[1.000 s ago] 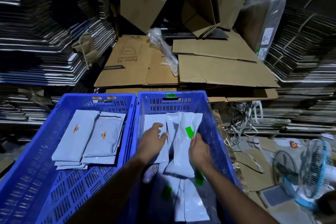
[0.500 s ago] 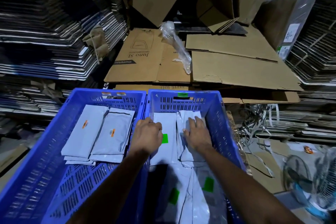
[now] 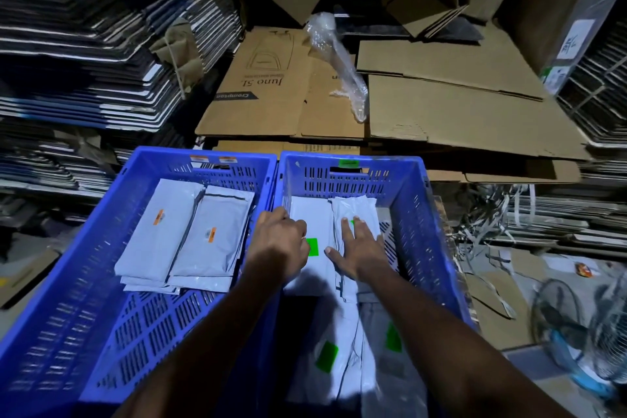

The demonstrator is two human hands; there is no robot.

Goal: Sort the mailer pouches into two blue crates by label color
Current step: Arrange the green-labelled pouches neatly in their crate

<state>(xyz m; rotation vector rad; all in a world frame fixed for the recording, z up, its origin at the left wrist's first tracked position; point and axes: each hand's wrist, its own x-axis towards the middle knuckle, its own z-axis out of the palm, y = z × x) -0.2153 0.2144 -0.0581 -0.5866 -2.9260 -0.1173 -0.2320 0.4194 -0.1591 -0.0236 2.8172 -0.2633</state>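
Two blue crates stand side by side. The left crate [image 3: 200, 159] holds grey mailer pouches with orange labels [image 3: 159, 234]. In the right crate [image 3: 383, 159] lie white pouches with green labels; two more [image 3: 325, 356] show near its front. My left hand [image 3: 281, 244] sits at the right crate's left wall, fingers curled down onto the left pouch [image 3: 312, 214] beside its green label. My right hand [image 3: 359, 248] lies flat with spread fingers on the neighbouring white pouch [image 3: 353, 205], covering most of its label.
Flattened cardboard sheets [image 3: 458, 112] and a twist of plastic wrap [image 3: 339, 61] lie behind the crates. Stacks of folded cartons [image 3: 84, 61] rise on the left. Strapping scraps [image 3: 492, 224] and a floor fan [image 3: 576, 332] are on the right.
The pouch my right hand held up a second ago now lies flat in the right crate. My right hand has opened and spread on it; my left hand stays curled on its neighbour.
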